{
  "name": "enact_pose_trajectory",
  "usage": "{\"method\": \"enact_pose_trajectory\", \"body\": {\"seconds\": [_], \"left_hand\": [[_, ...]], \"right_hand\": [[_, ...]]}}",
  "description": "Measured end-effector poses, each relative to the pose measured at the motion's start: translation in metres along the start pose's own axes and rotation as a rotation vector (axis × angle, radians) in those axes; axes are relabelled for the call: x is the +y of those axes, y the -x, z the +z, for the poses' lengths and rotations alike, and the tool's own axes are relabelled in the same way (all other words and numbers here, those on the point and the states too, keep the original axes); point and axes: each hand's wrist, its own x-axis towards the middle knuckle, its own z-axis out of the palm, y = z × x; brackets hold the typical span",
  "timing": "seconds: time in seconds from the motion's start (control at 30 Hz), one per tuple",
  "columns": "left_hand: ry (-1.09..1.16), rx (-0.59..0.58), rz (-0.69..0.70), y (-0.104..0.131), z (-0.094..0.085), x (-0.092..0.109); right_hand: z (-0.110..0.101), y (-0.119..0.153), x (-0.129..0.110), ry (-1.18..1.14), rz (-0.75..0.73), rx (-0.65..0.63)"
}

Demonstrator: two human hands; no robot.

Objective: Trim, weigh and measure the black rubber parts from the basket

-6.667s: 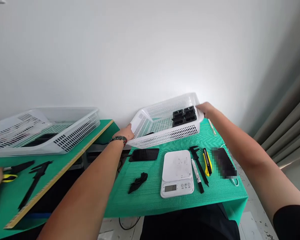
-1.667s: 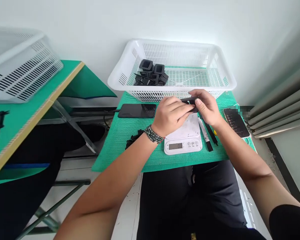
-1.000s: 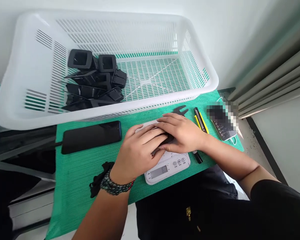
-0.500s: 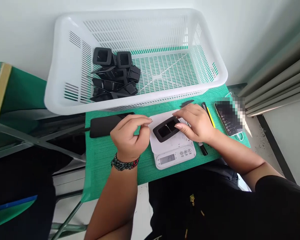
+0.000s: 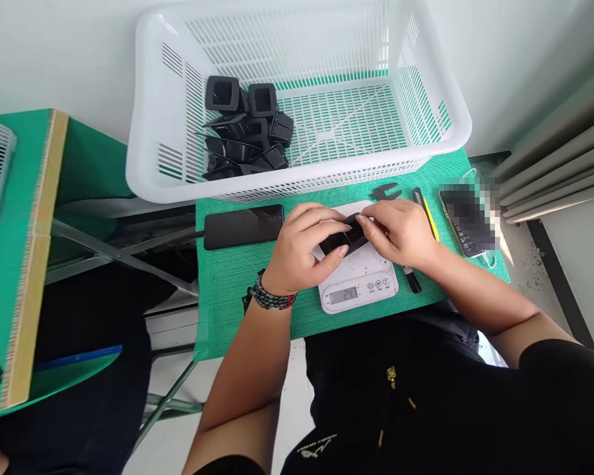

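Observation:
A black plastic part [image 5: 358,232] with a framed opening lies on the white digital scale [image 5: 362,291], whose display reads about 247. My left hand [image 5: 307,247], wearing bead bracelets, is curled round the part's left end, thumb in front and fingers behind. At the right end my right hand [image 5: 398,231] grips it between thumb and fingers. Both hands cover much of the part. Behind the right hand lies a small black notched piece [image 5: 387,191].
A white basket [image 5: 297,177] with several similar black parts in its left side stands behind. Beside my left hand is a black phone [image 5: 242,226]; right of the scale are a black marker [image 5: 412,280], a yellow-and-black tool [image 5: 426,214] and another phone [image 5: 462,221]. A person sits at left.
My left hand has moved right from beside the scale and taken hold of the part's left end. My right hand stays on the right end. The view has shifted slightly.

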Motion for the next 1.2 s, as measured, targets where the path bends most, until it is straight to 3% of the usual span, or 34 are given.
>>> {"method": "enact_pose_trajectory", "body": {"seconds": [0.13,0.33,0.53,0.8,1.03,1.2], "left_hand": [[0.021,-0.135,0.0,0.004,0.001,-0.006],[0.015,-0.218,-0.039,0.005,0.003,-0.009],[-0.041,-0.178,-0.125,0.002,0.004,-0.008],[0.002,-0.074,-0.152,0.004,0.01,-0.018],[0.05,-0.097,-0.201,0.003,0.01,-0.021],[0.043,-0.083,-0.162,0.002,0.009,-0.023]], "right_hand": [[-0.011,-0.009,0.006,0.101,0.238,-0.037],[-0.056,-0.026,0.033,0.424,0.667,-0.473],[-0.066,-0.024,0.041,0.543,0.741,-0.763],[-0.062,-0.019,0.044,0.523,0.708,-0.767],[-0.056,-0.015,0.047,0.456,0.683,-0.71],[-0.05,-0.014,0.044,0.385,0.659,-0.627]]}}
